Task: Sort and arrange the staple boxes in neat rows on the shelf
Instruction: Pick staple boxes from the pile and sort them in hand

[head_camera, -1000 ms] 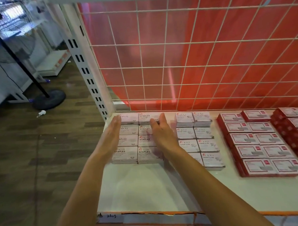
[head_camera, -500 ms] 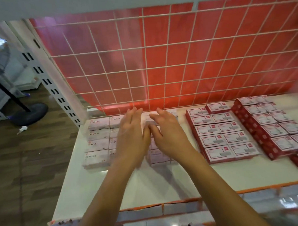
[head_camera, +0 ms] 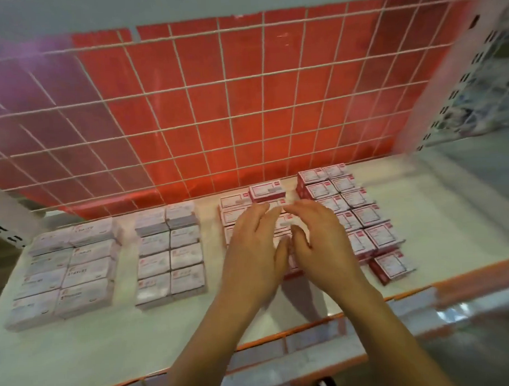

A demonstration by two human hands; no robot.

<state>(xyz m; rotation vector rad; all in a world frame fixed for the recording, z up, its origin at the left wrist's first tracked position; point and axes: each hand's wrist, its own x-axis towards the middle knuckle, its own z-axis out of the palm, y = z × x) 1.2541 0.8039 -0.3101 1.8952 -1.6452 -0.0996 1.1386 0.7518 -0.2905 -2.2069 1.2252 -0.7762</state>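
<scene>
Four blocks of small boxes lie on the white shelf (head_camera: 108,339). At the far left is a two-wide block of pale staple boxes (head_camera: 72,265). Right of it sits a narrower pale block (head_camera: 170,255). A red-edged block (head_camera: 236,211) lies under my hands, one of its back boxes (head_camera: 266,189) raised above the others. Another red-edged block (head_camera: 353,206) is at the right, with one box (head_camera: 392,264) askew at its front. My left hand (head_camera: 254,251) and right hand (head_camera: 319,242) hover side by side over the middle red block, fingers spread, holding nothing.
A white wire grid (head_camera: 214,107) over a red back panel closes the shelf's rear. An orange strip with price tags (head_camera: 312,333) edges the front. A white perforated upright (head_camera: 435,82) stands at the right, and an upper shelf (head_camera: 181,3) hangs overhead.
My view and both hands have shifted right, from the pale staple block, past the second pale block, to the middle red-edged block. No box has been picked up.
</scene>
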